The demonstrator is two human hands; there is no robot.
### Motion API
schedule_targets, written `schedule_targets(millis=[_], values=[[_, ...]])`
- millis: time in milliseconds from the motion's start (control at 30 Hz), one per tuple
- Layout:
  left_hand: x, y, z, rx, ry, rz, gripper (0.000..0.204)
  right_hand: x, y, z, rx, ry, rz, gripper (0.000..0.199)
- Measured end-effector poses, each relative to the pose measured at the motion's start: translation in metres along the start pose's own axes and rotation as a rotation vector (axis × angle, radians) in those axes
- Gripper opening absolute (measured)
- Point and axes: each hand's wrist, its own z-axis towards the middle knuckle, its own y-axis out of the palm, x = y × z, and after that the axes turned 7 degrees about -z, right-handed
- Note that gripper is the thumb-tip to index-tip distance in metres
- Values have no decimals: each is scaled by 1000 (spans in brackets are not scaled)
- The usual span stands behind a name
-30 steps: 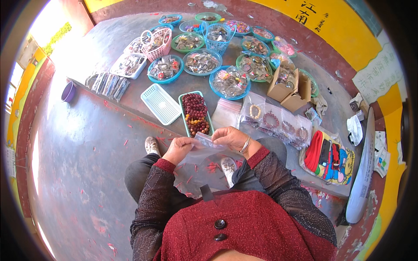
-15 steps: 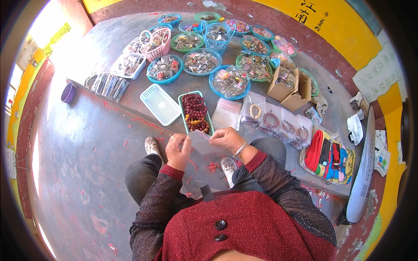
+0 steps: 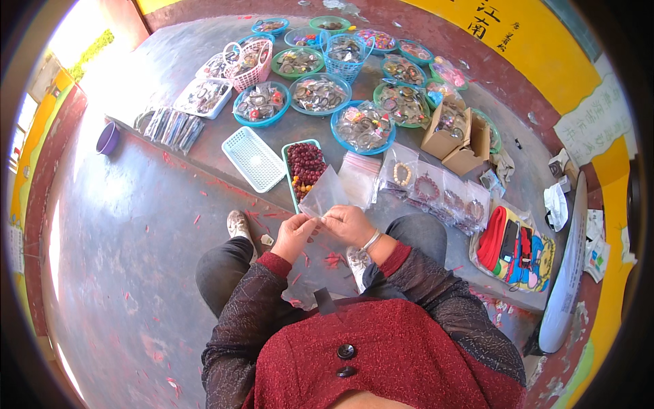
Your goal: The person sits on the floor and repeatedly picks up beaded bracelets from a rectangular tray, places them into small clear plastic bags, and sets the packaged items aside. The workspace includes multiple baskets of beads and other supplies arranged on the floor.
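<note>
My left hand and my right hand meet in front of me, fingertips almost touching. Both pinch one edge of a clear plastic bag. The bag sticks up and away from my fingers, over the near right part of a green-rimmed tray. In that tray lie dark red beaded bracelets and some yellow-orange ones, partly covered by the bag. To the right of the tray is a stack of flat clear bags. Small reddish specks show beneath my fingers; whether they are beads or floor litter is unclear.
An empty white-and-blue basket sits left of the bead tray. Bagged bracelets lie to the right. Several bowls of packaged trinkets stand behind, beside an open cardboard box. A purple bucket stands at the left.
My hands have come together. The bag, which hung down between them, now points up and away over the bead tray.
</note>
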Motion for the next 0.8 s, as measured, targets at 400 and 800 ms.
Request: schedule_targets(millis=[400,800], values=[[2,1,0,-16,-118,-253,15,1,-2,0,27,32,-43,18],[-9,-8,7,75,-86,-487,16,-11,5,-7,102,-336,-584,8]])
